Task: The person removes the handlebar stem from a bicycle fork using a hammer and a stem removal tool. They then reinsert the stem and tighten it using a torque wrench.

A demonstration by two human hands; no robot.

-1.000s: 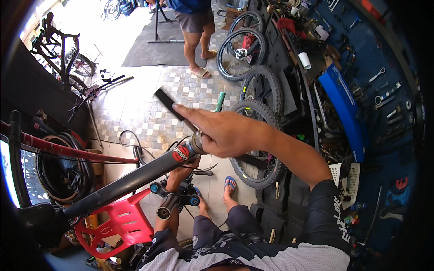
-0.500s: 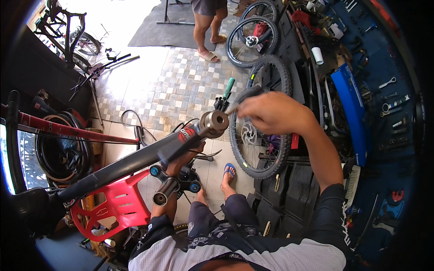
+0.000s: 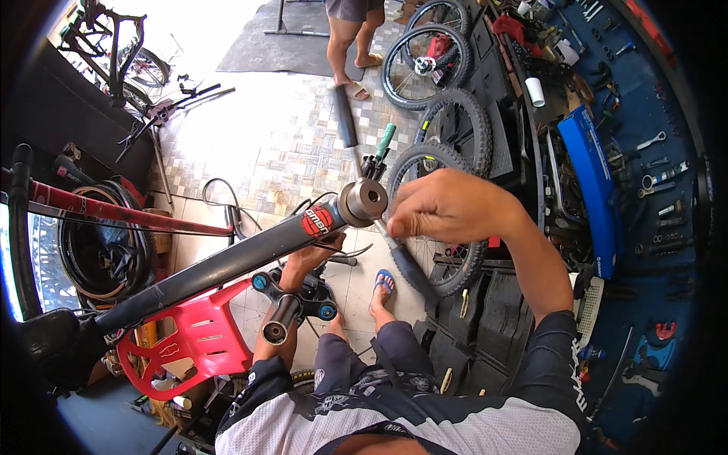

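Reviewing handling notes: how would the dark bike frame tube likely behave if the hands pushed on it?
The frame tube looks like rigid metal, so probably stiff. The left hand grips beneath it and the right hand works at its open end, so it may pivot if pushed.

My right grip [image 3: 447, 208] closes on a thin bare-metal rod [image 3: 379, 227] against the head tube [image 3: 362, 201], whose cup is dull brushed steel, while the frame tube [image 3: 227, 262] behind it is matt dark paint, scuffed, with a glossy red sticker. My left grip [image 3: 307, 262] sits under that tube near a stem [image 3: 292, 303] of satin black metal with shiny blue anodised caps. The red tray [image 3: 189, 341] is smooth moulded plastic, the tyres [image 3: 455, 152] knobbly matt rubber, the floor [image 3: 265, 144] glazed tile.
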